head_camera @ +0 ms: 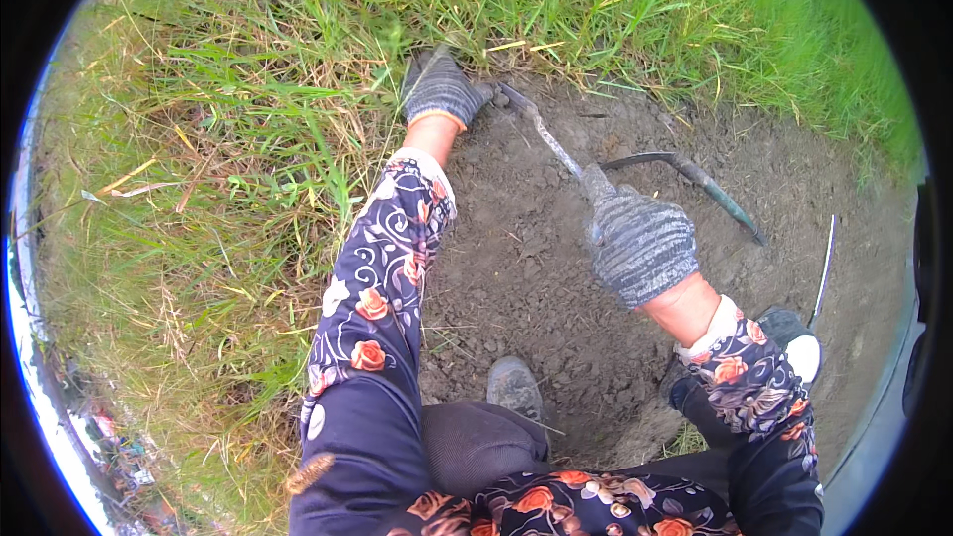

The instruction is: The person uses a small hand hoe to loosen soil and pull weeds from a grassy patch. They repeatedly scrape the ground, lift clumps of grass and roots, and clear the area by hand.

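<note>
My right hand (644, 242), in a grey striped knit glove, grips the handle of a narrow metal weeding tool (555, 141). Its shaft slants up and left, and the blade end meets the soil at the edge of the grass (357, 52). My left hand (444, 89), gloved alike, reaches into the base of the grass. Its thumb points towards the blade end; the other fingers are partly hidden, so I cannot tell whether they hold any stems. Just beyond my right hand lies a sickle (692, 171) with a dark curved blade and a greenish handle.
Bare, crumbly soil (514, 268) spreads between my arms. One boot (515, 387) stands on it below, and another shoe (782, 327) shows at the right beside a thin white strip (824, 268). Tall grass borders the soil above and to the left.
</note>
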Demonstrator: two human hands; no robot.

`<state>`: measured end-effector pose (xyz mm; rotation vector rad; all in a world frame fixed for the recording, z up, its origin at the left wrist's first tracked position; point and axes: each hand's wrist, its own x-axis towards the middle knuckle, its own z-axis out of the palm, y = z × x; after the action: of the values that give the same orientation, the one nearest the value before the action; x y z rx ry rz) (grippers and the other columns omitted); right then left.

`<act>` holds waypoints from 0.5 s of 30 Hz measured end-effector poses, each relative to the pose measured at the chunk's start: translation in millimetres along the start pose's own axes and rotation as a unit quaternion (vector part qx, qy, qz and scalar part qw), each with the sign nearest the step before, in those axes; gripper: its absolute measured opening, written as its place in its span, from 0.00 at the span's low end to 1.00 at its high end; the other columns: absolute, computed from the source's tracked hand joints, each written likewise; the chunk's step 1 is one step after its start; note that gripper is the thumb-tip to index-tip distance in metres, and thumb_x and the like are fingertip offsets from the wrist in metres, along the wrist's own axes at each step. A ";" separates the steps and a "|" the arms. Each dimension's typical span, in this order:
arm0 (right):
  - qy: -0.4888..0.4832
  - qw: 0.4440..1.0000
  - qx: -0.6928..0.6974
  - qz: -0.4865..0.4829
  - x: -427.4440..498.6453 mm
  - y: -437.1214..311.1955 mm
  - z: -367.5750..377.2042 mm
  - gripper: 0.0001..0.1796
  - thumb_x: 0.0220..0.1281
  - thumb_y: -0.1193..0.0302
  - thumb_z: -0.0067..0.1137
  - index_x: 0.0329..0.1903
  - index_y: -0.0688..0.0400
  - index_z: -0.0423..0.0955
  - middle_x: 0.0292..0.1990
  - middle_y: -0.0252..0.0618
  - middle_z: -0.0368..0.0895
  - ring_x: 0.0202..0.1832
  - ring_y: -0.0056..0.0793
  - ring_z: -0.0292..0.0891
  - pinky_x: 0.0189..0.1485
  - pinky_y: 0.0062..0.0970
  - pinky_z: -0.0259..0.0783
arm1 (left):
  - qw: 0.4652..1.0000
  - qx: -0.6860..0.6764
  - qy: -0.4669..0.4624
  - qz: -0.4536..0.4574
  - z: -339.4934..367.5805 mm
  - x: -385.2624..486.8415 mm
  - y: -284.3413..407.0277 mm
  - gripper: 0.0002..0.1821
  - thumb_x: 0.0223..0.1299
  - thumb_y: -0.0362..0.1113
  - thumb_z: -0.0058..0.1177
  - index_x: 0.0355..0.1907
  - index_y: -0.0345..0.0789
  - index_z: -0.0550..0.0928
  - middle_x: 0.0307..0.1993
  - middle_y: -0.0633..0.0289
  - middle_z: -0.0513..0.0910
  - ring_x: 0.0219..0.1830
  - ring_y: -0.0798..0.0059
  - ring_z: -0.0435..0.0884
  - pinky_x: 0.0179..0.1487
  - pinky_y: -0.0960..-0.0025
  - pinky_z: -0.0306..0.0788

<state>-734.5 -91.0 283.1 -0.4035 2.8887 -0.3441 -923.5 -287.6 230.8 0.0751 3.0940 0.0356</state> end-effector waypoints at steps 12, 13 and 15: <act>-0.013 0.998 0.057 0.011 7.6 7.7 2.2 0.17 0.56 0.72 0.44 0.49 0.64 0.67 0.27 0.47 0.80 0.29 0.40 0.80 0.28 0.38 0.74 | 0.987 -0.004 -0.145 -0.066 6.8 23.9 -25.3 0.39 0.40 0.65 0.56 0.46 0.33 0.80 0.50 0.48 0.77 0.53 0.53 0.76 0.53 0.61 0.70; -0.003 0.999 0.042 0.005 0.1 10.2 1.7 0.17 0.56 0.72 0.44 0.49 0.64 0.67 0.27 0.47 0.80 0.29 0.40 0.80 0.28 0.38 0.74 | 0.985 -0.004 -0.153 -0.075 10.6 24.8 -27.4 0.38 0.41 0.65 0.55 0.46 0.34 0.80 0.50 0.48 0.77 0.53 0.53 0.76 0.53 0.61 0.70; -0.056 0.998 0.003 0.011 -5.2 16.1 2.8 0.17 0.57 0.72 0.43 0.49 0.64 0.67 0.27 0.47 0.80 0.29 0.40 0.80 0.27 0.38 0.74 | 0.981 -0.010 -0.171 -0.086 17.6 31.0 -31.1 0.37 0.42 0.64 0.55 0.46 0.34 0.80 0.50 0.47 0.77 0.53 0.53 0.76 0.54 0.61 0.70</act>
<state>-732.9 -75.0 277.2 -0.3762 2.7806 -0.3172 -955.1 -316.8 211.1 -0.1690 2.7441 0.0414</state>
